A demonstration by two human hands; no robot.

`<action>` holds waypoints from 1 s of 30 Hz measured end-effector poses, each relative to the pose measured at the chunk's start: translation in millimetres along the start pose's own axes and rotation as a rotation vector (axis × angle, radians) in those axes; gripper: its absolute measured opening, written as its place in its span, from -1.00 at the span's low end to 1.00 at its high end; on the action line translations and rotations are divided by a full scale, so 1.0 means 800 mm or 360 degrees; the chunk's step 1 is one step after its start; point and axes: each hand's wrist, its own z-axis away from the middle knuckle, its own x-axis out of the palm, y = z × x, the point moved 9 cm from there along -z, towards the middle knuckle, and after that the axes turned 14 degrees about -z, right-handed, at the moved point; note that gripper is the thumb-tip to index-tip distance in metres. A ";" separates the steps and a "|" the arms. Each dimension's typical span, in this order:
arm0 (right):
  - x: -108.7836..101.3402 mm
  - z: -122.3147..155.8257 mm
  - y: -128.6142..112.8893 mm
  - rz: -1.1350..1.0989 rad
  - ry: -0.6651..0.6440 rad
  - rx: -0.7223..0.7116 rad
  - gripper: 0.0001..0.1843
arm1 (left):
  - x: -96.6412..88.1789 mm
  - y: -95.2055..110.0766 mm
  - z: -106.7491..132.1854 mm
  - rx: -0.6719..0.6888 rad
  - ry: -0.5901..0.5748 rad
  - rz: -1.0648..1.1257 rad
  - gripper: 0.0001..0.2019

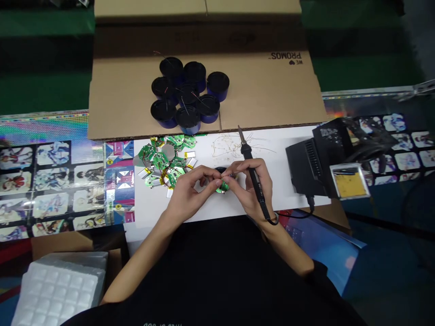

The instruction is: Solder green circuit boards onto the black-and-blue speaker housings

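Both hands meet over the white work surface at a small green circuit board (222,187), which is mostly covered by the fingers. My left hand (195,188) pinches at the board's upper edge with thumb and forefinger. My right hand (253,188) has thumb and forefinger pressed together at the same spot, and a black soldering iron (255,179) lies held across it, tip pointing up and away. Part of a dark round housing (220,169) shows just behind the fingertips. Whether thin wires are between the fingertips is too small to tell.
Left of the hands is a pile of green circuit boards (165,160) with small silver batteries. Several dark blue round housings (188,117) with wires stand on a cardboard box (265,99). Wire scraps (231,145) lie ahead. A black soldering station (304,160) and yellow sponge tray (350,181) are right.
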 end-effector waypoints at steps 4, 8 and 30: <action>-0.003 0.001 -0.001 0.0090 0.0007 -0.0045 -0.63 | -0.003 -0.001 0.000 0.0012 0.0047 0.0014 -0.89; -0.001 0.000 -0.003 0.0085 0.0004 -0.0092 -0.61 | -0.005 -0.004 0.001 0.0039 0.0111 0.0110 -0.91; 0.006 0.004 -0.019 0.0438 -0.0361 -0.0319 -0.67 | -0.002 -0.003 -0.004 0.0094 -0.0103 -0.0047 -0.89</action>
